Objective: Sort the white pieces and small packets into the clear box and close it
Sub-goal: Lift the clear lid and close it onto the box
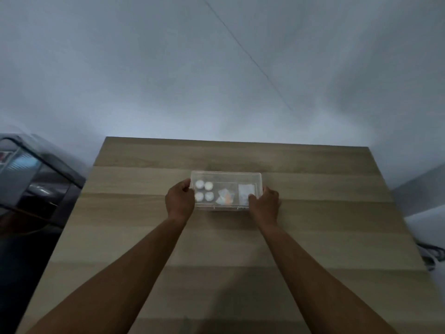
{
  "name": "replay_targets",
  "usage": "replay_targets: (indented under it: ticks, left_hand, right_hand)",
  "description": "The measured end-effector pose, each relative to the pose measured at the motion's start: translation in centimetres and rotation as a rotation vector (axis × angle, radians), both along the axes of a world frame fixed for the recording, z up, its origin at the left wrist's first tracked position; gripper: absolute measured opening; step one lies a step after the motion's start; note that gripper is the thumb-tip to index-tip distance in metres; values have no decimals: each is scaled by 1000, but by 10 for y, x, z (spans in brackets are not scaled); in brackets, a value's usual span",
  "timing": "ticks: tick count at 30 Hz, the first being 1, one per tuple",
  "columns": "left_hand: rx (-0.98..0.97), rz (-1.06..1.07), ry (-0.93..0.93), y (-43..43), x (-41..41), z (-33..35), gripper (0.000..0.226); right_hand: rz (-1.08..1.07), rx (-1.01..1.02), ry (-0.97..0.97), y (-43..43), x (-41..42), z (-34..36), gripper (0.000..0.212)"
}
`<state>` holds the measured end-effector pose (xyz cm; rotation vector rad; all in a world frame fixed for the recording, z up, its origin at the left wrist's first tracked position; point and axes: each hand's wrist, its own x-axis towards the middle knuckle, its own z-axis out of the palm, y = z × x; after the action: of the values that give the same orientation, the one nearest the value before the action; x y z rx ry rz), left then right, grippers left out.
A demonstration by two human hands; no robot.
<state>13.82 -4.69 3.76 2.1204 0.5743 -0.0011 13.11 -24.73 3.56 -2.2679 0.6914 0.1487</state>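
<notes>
A clear plastic box (226, 176) rests on the wooden table (313, 189), its lid down over the contents. Inside, several round white pieces (204, 190) lie at the left end. A small crumpled packet with an orange spot (225, 196) sits in the middle, and a flat white packet (245, 189) lies at the right. My left hand (180, 201) grips the box's left end. My right hand (265, 203) grips the right end, thumb on the lid.
A dark grey case with a glossy top (36, 179) stands off the table's left side. Dark cables (431, 255) lie on the floor at the right. A pale wall rises behind the table's far edge.
</notes>
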Motion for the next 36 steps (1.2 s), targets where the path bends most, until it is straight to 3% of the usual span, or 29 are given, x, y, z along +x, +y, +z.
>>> replay_targets:
  ticks: [22,28,33,36]
  left_hand:
    - [-78,-29,50,7,1,-15,49]
    - [-168,4,40,4,-8,-21,61]
    - [-151,-3,13,5,-23,-26,41]
    - [-197,30,7,5,-26,-26,38]
  right_hand:
    - [77,-7,56,-5,0,-7,54]
    - [52,64,-25,-5,-10,-7,65]
    - [22,173,-95,-4,-25,-12,55]
    - [68,179,-90,-1,-31,-16,59]
